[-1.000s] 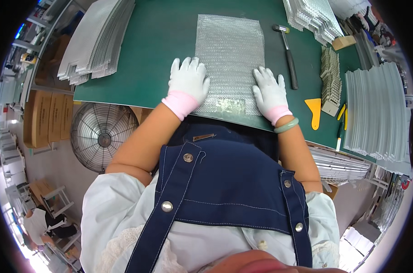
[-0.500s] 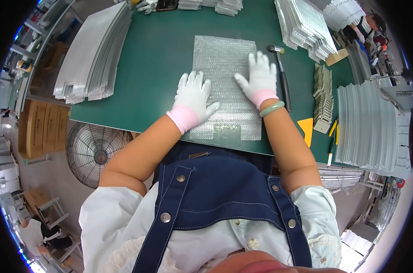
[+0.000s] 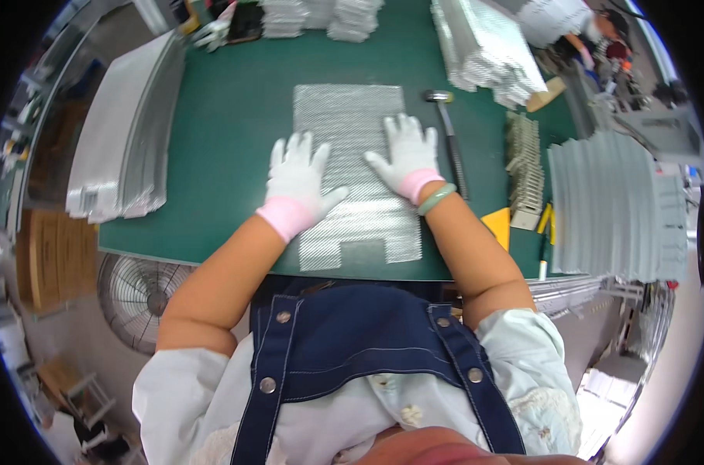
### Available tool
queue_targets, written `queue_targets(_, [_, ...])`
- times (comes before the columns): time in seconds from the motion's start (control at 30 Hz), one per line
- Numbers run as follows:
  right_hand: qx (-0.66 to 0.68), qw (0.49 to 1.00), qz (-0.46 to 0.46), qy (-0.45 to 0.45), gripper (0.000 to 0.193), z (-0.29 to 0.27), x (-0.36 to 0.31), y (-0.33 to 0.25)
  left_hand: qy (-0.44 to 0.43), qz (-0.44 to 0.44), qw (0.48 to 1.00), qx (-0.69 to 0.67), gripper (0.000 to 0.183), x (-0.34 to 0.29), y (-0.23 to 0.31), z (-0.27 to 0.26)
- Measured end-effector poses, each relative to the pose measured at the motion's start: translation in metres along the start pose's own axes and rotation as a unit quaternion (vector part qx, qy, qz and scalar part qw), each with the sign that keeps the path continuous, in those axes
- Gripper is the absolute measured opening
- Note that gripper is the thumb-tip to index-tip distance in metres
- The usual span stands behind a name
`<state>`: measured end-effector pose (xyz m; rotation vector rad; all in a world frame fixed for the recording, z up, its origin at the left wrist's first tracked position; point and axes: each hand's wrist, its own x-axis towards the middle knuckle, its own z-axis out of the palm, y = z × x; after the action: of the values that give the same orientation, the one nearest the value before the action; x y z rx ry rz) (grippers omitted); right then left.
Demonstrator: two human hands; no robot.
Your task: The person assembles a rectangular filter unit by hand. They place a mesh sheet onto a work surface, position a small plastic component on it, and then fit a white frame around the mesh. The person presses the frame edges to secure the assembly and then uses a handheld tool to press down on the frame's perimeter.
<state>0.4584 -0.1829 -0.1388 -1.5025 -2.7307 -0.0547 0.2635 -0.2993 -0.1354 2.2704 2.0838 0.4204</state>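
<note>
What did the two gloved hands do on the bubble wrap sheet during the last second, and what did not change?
Both hands slid up the bubble wrap sheet, away from the body: the left hand from its near-left edge, the right hand from its near-right edge. Both lie flat, gripping nothing. The sheet and the hammer kept their places on the green mat.

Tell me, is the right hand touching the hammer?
Apart. In the head view the right hand lies flat on the mesh sheet, and a strip of green mat shows between it and the hammer.

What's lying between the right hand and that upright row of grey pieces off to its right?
In the head view, a hammer lies on the green mat between the right hand and the row of grey pieces; otherwise only bare mat.
</note>
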Motion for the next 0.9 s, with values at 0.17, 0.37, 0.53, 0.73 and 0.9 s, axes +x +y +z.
queue_targets(0.17, [0.308, 0.95, 0.002, 0.052, 0.065, -0.044, 0.064, 0.085, -0.041, 0.009, 0.999, 0.011, 0.08, 0.012, 0.0, -0.009])
queue_targets(0.37, [0.075, 0.888, 0.338, 0.302, 0.051, -0.13, 0.133, 0.249, -0.184, 0.01, 0.983, -0.01, 0.072, 0.037, -0.016, -0.035])
queue_targets(0.53, [0.062, 0.914, 0.39, -0.096, 0.097, -0.095, 0.157, 0.37, -0.27, 0.022, 0.961, 0.051, 0.068, 0.052, -0.008, -0.049])
queue_targets(0.73, [-0.017, 0.888, 0.456, 0.061, 0.074, -0.153, 0.146, 0.311, -0.23, 0.008, 0.97, 0.072, 0.067, 0.044, -0.005, -0.043])
queue_targets(0.9, [0.249, 0.764, 0.37, 0.465, 0.071, -0.175, 0.119, 0.327, -0.219, 0.024, 0.972, 0.082, 0.065, 0.048, -0.003, -0.044])
